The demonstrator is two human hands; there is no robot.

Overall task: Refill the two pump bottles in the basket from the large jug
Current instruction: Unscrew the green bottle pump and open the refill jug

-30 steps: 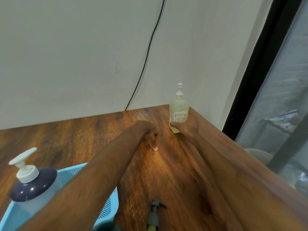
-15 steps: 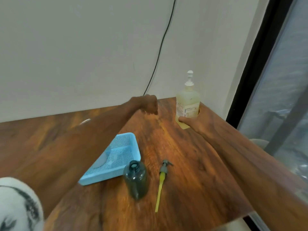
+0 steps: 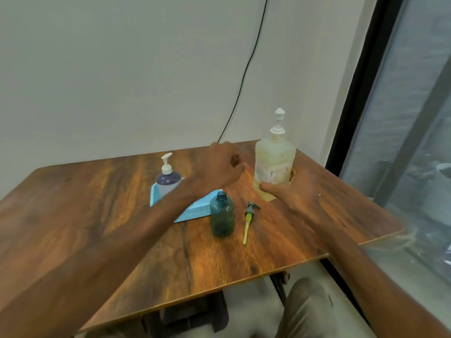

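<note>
At the far corner, right hand [image 3: 301,192] grips the jug [image 3: 274,159] low.

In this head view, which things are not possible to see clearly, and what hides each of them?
- Large jug: its label is blurred and too small to read.
- Right hand: the fingers are mostly behind the jug; the thumb shows.
- Blue basket: the left forearm covers most of it.
- White-pump bottle: the lower part is behind that forearm.
- Left hand: the fingers are tucked under its back and blurred.
</note>
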